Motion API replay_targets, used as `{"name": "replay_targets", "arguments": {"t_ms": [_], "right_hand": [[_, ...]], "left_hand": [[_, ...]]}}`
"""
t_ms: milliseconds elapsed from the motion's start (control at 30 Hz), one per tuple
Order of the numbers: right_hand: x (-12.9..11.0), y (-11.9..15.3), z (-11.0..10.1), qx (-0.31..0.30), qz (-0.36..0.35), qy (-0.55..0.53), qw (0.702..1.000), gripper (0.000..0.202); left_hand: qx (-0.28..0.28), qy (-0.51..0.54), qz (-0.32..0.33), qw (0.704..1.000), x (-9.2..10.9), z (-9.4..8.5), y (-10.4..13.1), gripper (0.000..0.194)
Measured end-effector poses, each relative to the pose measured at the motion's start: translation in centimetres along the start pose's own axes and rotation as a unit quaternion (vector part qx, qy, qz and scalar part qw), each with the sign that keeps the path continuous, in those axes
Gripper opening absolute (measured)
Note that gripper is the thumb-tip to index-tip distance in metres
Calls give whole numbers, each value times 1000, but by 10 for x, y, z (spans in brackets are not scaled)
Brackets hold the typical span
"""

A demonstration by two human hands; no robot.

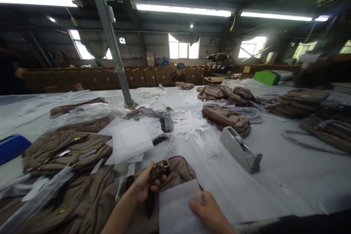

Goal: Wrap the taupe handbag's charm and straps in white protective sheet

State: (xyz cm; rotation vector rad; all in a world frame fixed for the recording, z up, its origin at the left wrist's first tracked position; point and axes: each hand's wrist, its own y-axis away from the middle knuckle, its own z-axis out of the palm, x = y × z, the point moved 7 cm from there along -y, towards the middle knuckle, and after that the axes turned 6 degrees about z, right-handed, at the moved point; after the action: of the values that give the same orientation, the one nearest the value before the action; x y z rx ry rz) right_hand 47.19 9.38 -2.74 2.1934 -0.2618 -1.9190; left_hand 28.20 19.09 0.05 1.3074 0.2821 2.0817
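A brown handbag (179, 166) lies on the table right in front of me, with a gold ring and a strap at its top. My left hand (146, 182) is closed around a bunched dark patterned scarf (157, 174) just below that ring; a dark end of it hangs down over the bag. My right hand (207, 208) pinches the right edge of a translucent white sheet (177, 201), thumb on top and fingers behind. The sheet covers the lower right of the bag.
More brown bags (68, 146) are piled at left, and others (226, 117) lie at right. Behind my hands are a stack of white sheets (131, 137) and a patterned cloth (166, 120). A grey tape dispenser (241, 150) stands at right; a metal post (112, 44) rises from the table.
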Motion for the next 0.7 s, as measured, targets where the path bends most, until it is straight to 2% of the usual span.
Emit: {"name": "replay_targets", "arguments": {"t_ms": [100,200,267,400,500,600,667,700], "right_hand": [[1,0,0,-14,5,-25,1000,28],[-5,4,2,-37,27,-68,997,28],[-13,7,1,-31,46,-85,995,29],[-33,0,2,14,59,-100,993,28],[-40,-22,17,-6,65,-142,988,22],[-39,-49,35,-24,79,-175,981,21],[-39,-64,43,-18,75,-179,981,17],[-40,-69,45,-12,68,-181,981,16]], "left_hand": [[-12,61,-55,997,0,1,4,29],[-27,71,-96,992,1,10,14,24],[-27,61,-100,993,4,17,20,25],[30,12,-70,997,13,23,23,33],[49,-20,-54,997,16,29,24,29],[59,-42,-34,997,11,32,26,25],[77,-151,23,985,8,29,26,30],[85,-227,61,968,6,29,25,31]]}}
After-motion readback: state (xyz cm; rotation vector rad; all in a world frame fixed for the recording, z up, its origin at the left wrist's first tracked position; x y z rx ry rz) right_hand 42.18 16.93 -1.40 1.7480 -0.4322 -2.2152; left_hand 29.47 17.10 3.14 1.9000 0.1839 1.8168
